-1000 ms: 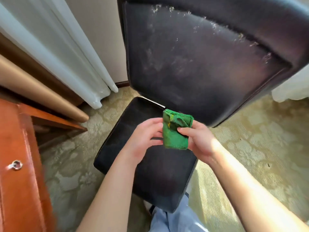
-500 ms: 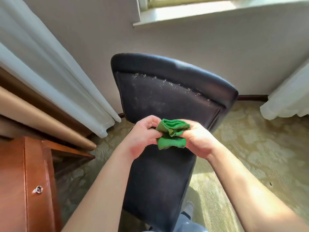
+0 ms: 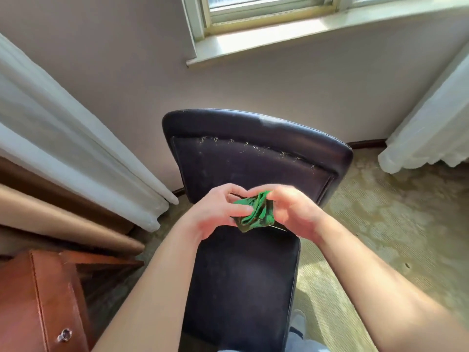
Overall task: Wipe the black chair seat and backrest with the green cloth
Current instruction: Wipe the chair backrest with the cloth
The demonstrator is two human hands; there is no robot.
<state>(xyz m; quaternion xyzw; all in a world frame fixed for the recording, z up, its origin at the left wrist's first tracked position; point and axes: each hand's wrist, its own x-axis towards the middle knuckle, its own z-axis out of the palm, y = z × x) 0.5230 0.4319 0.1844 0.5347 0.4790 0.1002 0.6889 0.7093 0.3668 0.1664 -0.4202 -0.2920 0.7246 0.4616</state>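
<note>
Black leather covers the chair (image 3: 243,275), its backrest (image 3: 251,163) flecked with pale specks along the upper seam and its seat (image 3: 243,283) running toward the camera. Above the seat's rear edge, in front of the backrest, the left hand (image 3: 215,212) and right hand (image 3: 291,212) meet. Between them sits the bunched green cloth (image 3: 256,212), clear of the chair, pinched by the curled fingers (image 3: 236,212) of both hands.

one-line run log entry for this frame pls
left hand: holds green cloth | right hand: holds cloth | cloth: bunched, above chair seat | backrest: specks along top
</note>
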